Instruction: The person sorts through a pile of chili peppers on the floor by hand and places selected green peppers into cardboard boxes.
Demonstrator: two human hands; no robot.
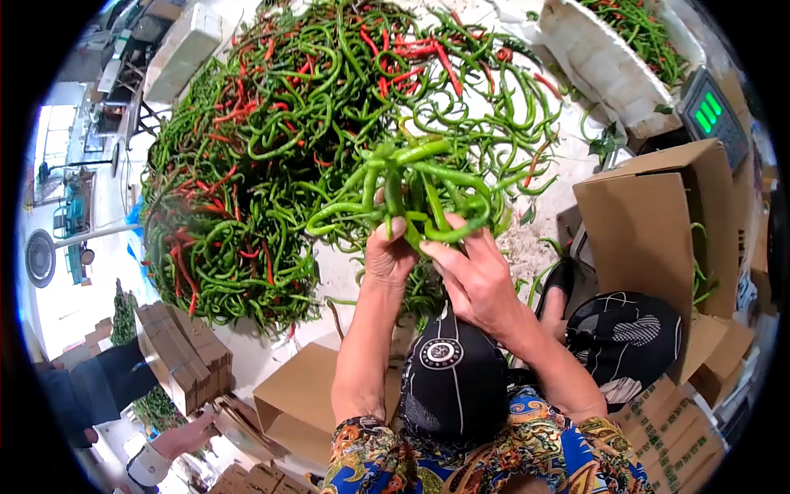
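Observation:
A bunch of long, curly green chili peppers (393, 189) is held up in front of me, over the pale floor. My left hand (390, 253) is closed around its lower part, thumb on top. On the other side, my right hand (477, 276) has its thumb and fingers closed on the lower right of the same bunch. Some of its fingertips are hidden behind the peppers. Just beyond both hands spreads a large heap of green and red chili peppers (288, 123). Loose green peppers (518, 99) lie at the heap's right side.
An open cardboard box (638, 230) stands at right, below a scale display (712, 111) with green digits. A white foam box (605, 58) holding peppers is at top right. Another open carton (300, 391) sits lower left, near stacked cardboard (185, 350) and another person's arm (181, 436).

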